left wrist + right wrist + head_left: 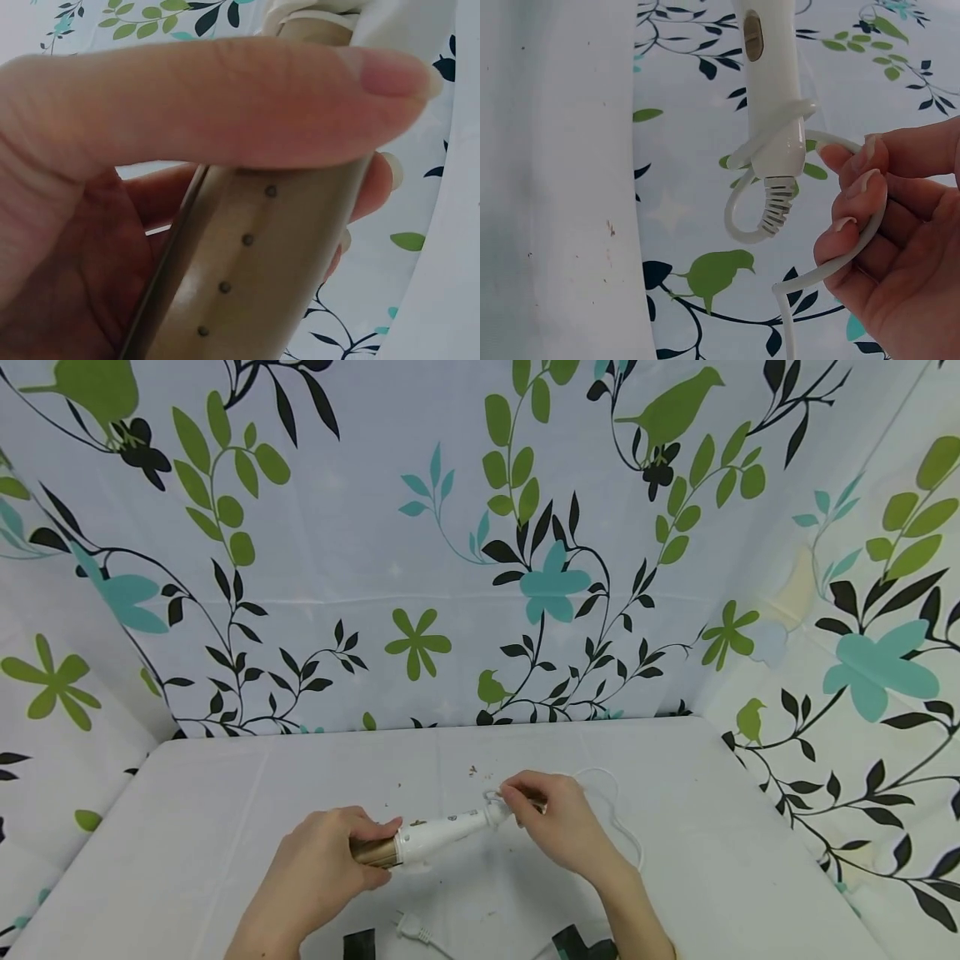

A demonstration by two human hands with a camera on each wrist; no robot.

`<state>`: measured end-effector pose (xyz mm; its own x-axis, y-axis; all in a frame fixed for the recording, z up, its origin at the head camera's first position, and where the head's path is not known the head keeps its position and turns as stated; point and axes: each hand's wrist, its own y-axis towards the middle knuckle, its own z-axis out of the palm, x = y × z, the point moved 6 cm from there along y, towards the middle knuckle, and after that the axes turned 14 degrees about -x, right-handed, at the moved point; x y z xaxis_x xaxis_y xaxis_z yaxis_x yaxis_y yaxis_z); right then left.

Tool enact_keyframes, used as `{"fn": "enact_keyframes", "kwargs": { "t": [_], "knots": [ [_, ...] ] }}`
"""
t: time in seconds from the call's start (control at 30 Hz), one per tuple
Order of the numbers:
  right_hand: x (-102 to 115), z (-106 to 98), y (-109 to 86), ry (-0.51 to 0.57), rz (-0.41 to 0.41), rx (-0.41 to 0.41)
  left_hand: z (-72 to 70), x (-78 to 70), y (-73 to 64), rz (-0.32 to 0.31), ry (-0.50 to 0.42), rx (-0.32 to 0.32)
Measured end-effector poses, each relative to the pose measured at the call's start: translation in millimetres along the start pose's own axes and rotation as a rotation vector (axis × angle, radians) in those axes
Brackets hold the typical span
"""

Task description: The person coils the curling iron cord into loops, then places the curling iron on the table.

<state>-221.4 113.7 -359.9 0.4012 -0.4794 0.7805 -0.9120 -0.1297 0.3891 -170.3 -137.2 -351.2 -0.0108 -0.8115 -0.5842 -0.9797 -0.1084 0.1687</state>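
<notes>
Hair iron (442, 835), head view: held aslant over the white desk (712, 827), gold barrel (377, 853) to the left, white handle (457, 827) to the right.
Left hand (322, 860), head view: grasping the barrel next to the handle.
Right hand (558, 822), head view: at the handle's far end, its grip too small to read surely here.
Plug (411, 927), head view: white, on the desk nearer the person than the hair iron.
Black strip (360, 945), head view: left of the plug, cut off by the lower edge.
Patterned cloth (360, 527), head view: hangs behind the desk, printed with leaves and birds.
Barrel, left wrist view: a row of dark dots; the thumb (247, 105) lies across it, other fingers (375, 184) behind.
Cord (786, 322), right wrist view: looped around the handle's end, then grasped in the right hand's curled fingers.
Switch (754, 36), right wrist view: gold oval on the handle.
</notes>
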Motion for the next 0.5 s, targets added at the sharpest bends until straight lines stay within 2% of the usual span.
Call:
{"fn": "enact_keyframes", "kwargs": {
  "t": [0.37, 0.5],
  "knots": [
    [10.3, 6.6, -3.6, 0.064, -0.072, 0.065, -1.2, 0.5, 1.0, -0.001, 0.01, -0.004],
    [13.4, 7.2, -3.7, 0.094, -0.099, 0.051, -2.7, 1.3, 2.1, -0.025, 0.012, -0.009]
  ]
}}
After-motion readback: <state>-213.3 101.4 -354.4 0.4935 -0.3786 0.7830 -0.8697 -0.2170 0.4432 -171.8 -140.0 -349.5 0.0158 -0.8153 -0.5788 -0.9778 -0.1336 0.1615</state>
